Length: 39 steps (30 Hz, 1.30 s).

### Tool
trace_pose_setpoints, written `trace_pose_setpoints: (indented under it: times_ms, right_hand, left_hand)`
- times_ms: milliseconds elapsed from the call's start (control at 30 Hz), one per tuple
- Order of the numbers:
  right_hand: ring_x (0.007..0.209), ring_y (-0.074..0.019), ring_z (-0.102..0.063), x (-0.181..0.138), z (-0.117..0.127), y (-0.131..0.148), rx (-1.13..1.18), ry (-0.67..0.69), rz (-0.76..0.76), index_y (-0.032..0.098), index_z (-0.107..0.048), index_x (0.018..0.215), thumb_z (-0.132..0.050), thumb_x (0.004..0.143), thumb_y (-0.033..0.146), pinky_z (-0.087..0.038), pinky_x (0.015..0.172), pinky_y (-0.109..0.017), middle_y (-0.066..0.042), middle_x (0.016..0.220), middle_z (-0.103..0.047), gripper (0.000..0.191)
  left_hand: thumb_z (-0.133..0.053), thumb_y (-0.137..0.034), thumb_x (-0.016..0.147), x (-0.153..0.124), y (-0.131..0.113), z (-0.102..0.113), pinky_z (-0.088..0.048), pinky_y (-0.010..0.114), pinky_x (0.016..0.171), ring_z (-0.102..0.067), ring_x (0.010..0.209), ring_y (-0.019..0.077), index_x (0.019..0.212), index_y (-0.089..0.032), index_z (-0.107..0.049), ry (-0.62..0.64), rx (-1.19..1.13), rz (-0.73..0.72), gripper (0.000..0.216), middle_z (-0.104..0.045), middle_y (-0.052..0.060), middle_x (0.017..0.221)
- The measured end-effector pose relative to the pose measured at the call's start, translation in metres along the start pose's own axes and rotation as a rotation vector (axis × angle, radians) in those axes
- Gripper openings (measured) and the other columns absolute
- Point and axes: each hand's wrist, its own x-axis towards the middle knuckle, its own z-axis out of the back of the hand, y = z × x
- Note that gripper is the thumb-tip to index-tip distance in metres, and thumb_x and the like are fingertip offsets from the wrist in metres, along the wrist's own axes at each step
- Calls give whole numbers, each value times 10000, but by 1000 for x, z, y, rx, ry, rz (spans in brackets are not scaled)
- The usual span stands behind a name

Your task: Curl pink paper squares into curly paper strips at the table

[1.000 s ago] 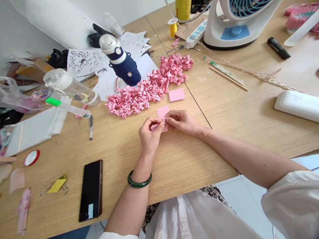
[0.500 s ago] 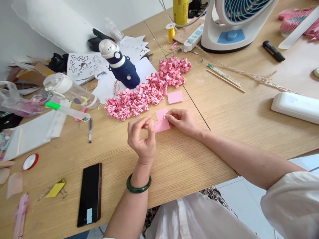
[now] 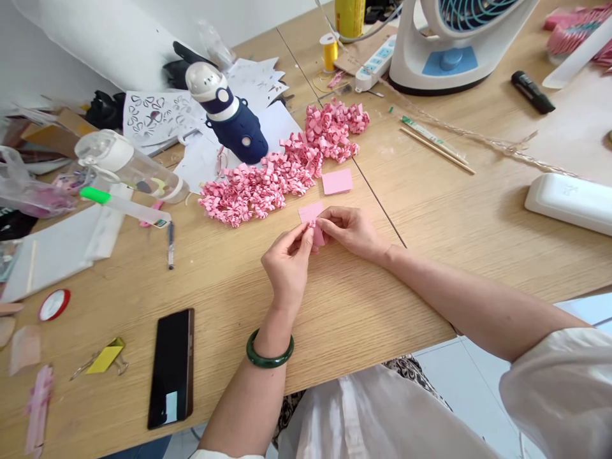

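Between my fingertips is a small curled pink paper piece [image 3: 312, 224]. My left hand [image 3: 291, 258] pinches it from the left, thumb against forefinger. On its right side my right hand [image 3: 351, 233] is closed on the same piece in a pinch. Just beneath the fingers lies a pink paper sheet [image 3: 310, 211] on the table, partly covered by my hands. A little farther off sits a stack of pink paper slips [image 3: 337, 182]. Beyond my hands stretches a long heap of curled pink paper pieces [image 3: 268, 190].
A dark blue bottle [image 3: 236, 127] stands behind the heap, with a clear bottle [image 3: 134, 167] lying to its left. A phone [image 3: 171, 366] and a yellow binder clip [image 3: 106, 358] lie at front left. At the back right are a fan [image 3: 444, 60] and a power strip [image 3: 376, 64].
My left hand has moved right and a little up, and its spread thumb and forefinger have closed on the small pink piece. My right hand stays almost where it was.
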Motion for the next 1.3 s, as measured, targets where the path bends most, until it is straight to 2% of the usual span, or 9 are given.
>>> trace_pose_setpoints:
  times_ms: [133, 267, 500, 700, 1000, 1067, 1200, 1300]
  right_hand:
    - [629, -99, -569, 0, 0, 1, -41, -20, -5, 143, -622, 803, -667, 869, 441, -478, 574, -221, -7, 689, -625, 309]
    - [628, -94, -550, 0, 0, 2, -103, -56, 14, 138, -626, 807, -630, 879, 395, -455, 559, -214, -14, 717, -626, 267]
    - [636, -96, -546, -1, 0, 1, -122, -29, 13, 145, -616, 795, -633, 882, 408, -454, 572, -214, -18, 724, -632, 277]
    - [668, -102, -538, -1, -1, 2, -195, -42, 62, 137, -625, 787, -618, 888, 398, -438, 574, -214, -29, 749, -633, 279]
    - [618, -93, -500, 0, -1, 1, -220, -56, 55, 144, -629, 794, -611, 882, 381, -402, 536, -215, -12, 712, -609, 254]
    - [597, -91, -502, 0, -1, 0, -210, -49, 58, 146, -626, 796, -610, 885, 389, -407, 533, -219, -4, 693, -600, 259]
    - [566, -93, -532, 0, 0, 0, -199, -16, 64, 144, -628, 804, -602, 890, 380, -426, 537, -229, 8, 657, -584, 253]
    - [563, -97, -557, -1, 0, 1, -190, 4, 40, 141, -635, 826, -597, 887, 347, -441, 543, -233, 8, 661, -592, 218]
  left_hand:
    - [-696, -323, 902, 1, -2, 1, -566, 245, 616, -652, 584, 104, 979, -193, -803, 1, 39, -43, 185, -762, 26, 807]
    - [-700, -325, 899, 0, -5, 1, -554, 229, 590, -636, 557, 95, 949, -184, -800, 13, 29, -1, 180, -731, 7, 733]
    - [-714, -375, 880, 0, -4, 0, -571, 241, 559, -637, 555, 108, 957, -167, -797, 24, -70, 103, 237, -750, 23, 751]
    - [-699, -361, 880, 0, -3, -1, -574, 241, 541, -636, 544, 107, 961, -164, -793, 25, -78, 132, 233, -754, 25, 760]
    - [-728, -347, 847, 0, -1, -1, -553, 238, 520, -604, 542, 107, 918, -180, -792, 15, -57, 134, 192, -717, 8, 706]
    - [-734, -342, 846, 1, 0, 1, -539, 241, 553, -600, 579, 108, 907, -192, -797, 8, -18, 99, 174, -714, 8, 728]
    - [-801, -294, 796, 4, 0, 5, -485, 240, 653, -578, 701, 108, 827, -227, -809, -58, 139, -79, 74, -653, 0, 765]
    - [-817, -263, 780, 5, -1, 7, -448, 236, 627, -545, 689, 102, 807, -230, -804, -64, 153, -82, 45, -598, -10, 753]
